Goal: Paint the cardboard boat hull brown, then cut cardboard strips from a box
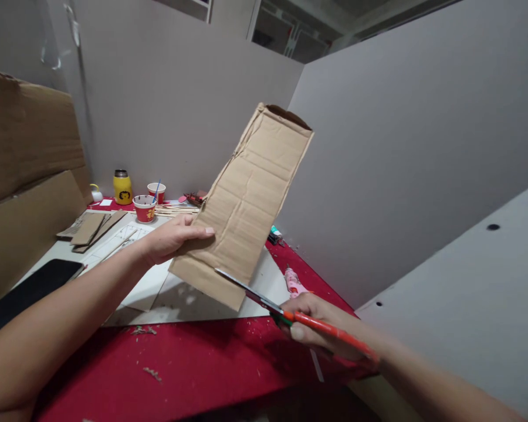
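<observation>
My left hand (171, 237) grips the left edge of a creased piece of brown cardboard (250, 187), its thumb lying across the face. The cardboard is tilted up above the table, with a torn, curled edge at its top. A pair of scissors (330, 331) with red-orange handles is in my right hand (312, 319), fingers wrapped round it. One blade lies across the lower part of the cardboard, starting at its right edge; the other blade is hidden behind it.
Red cloth (180, 363) with scraps covers the table under a white board (132, 316). A pink glue gun (294, 282) lies to the right. Behind stand paper cups (145, 210) and a yellow bottle (122, 189). Cardboard strips (88, 228), a black phone-like slab (35, 293) and large cardboard (30, 223) are left.
</observation>
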The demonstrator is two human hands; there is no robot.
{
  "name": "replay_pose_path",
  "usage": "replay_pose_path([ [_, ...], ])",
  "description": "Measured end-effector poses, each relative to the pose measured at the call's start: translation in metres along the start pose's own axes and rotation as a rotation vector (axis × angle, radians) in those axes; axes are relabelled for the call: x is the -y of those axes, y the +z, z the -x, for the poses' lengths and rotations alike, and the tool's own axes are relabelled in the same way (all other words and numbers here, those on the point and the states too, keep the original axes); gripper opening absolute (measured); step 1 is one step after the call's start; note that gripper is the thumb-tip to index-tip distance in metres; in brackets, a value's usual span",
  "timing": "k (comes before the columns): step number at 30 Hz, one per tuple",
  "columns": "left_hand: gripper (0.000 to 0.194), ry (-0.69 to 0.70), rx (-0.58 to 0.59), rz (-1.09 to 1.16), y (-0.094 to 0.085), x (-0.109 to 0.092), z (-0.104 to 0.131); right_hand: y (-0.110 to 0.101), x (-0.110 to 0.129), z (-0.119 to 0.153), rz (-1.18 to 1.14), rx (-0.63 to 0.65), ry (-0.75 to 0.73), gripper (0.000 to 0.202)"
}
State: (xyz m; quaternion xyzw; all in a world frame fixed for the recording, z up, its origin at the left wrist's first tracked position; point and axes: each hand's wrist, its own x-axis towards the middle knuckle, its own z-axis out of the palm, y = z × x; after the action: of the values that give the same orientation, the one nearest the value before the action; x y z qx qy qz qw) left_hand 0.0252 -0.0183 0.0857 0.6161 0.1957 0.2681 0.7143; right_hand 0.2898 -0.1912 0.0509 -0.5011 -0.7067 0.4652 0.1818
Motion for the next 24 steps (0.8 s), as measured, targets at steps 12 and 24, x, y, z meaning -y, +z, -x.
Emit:
replay_pose_path([
  [12, 0.037, 0.047, -0.043, -0.029, 0.010, 0.008, -0.002, 0.004, 0.010, -0.004, 0.034, 0.128, -0.044, 0.065],
  [24, 0.028, 0.059, 0.002, -0.073, 0.027, 0.003, 0.007, 0.011, 0.000, 0.004, -0.104, 0.130, 0.041, 0.058],
])
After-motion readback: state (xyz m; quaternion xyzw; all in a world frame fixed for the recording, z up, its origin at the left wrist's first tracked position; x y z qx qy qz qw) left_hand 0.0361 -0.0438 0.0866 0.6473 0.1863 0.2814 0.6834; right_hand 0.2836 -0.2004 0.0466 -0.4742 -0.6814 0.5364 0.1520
